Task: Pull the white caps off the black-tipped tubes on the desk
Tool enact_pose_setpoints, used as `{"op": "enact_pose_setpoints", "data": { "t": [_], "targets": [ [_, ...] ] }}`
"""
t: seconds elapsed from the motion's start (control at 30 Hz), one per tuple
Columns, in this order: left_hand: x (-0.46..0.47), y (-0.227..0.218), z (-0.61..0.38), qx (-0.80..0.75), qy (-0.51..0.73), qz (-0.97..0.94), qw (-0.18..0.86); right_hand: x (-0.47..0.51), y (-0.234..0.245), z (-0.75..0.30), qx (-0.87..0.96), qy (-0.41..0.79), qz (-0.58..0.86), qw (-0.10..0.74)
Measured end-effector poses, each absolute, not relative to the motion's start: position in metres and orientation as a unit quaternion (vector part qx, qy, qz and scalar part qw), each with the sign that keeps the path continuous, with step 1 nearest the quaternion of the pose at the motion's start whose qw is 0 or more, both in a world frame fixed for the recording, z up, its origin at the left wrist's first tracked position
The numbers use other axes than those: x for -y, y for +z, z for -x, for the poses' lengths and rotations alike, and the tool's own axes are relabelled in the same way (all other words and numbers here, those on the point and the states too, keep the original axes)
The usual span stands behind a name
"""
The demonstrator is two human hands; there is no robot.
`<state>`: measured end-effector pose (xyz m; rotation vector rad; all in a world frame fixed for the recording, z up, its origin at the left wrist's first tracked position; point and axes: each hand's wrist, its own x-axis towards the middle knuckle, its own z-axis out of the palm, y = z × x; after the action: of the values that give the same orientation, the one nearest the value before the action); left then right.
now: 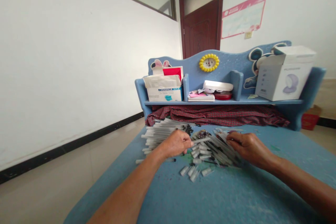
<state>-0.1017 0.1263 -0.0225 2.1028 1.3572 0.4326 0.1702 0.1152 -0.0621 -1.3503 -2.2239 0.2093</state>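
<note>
My left hand (179, 142) pinches a thin, clear-whitish pen barrel (202, 140), which points right across the middle of the desk. My right hand (243, 145) has its fingers drawn together at the right edge of a heap of dark-cored pen refills (222, 148); what lies between its fingertips is hidden. Under and in front of the pen barrel are several short, frosted pen caps (204, 152), a few of them lying nearer to me. Beyond my left hand, many whitish pen barrels (160, 133) lie stacked side by side, with small black plugs (188, 129) at their right end.
The blue desk (183, 199) has a raised back shelf with a mask box (164, 89), a red round tin (223, 96) and a large white carton (285, 75). A checked cloth (210, 114) is bunched beneath the shelf. A white wall stands to the left.
</note>
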Motion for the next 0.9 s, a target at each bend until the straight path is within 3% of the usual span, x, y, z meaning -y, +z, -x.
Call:
{"op": "enact_pose_setpoints", "data": {
  "t": [0.17,0.37,0.53,0.7,0.9],
  "targets": [
    [-0.122,-0.027,0.093,-0.507,0.156,-0.793,0.299,-0.123,-0.07,-0.168,0.822,0.036,0.509,0.253],
    [-0.126,-0.035,0.092,-0.491,0.156,-0.805,0.295,-0.124,-0.072,-0.164,0.808,0.001,0.507,0.301],
    [-0.121,-0.033,0.089,-0.468,0.154,-0.821,0.29,-0.112,-0.061,-0.161,0.839,-0.061,0.432,0.325],
    [-0.109,-0.026,0.079,-0.448,0.152,-0.828,0.303,-0.101,-0.058,-0.151,0.898,-0.092,0.349,0.253],
    [-0.105,-0.013,0.082,-0.419,0.139,-0.841,0.312,-0.103,-0.05,-0.156,0.902,-0.064,0.372,0.207]
  ]
}}
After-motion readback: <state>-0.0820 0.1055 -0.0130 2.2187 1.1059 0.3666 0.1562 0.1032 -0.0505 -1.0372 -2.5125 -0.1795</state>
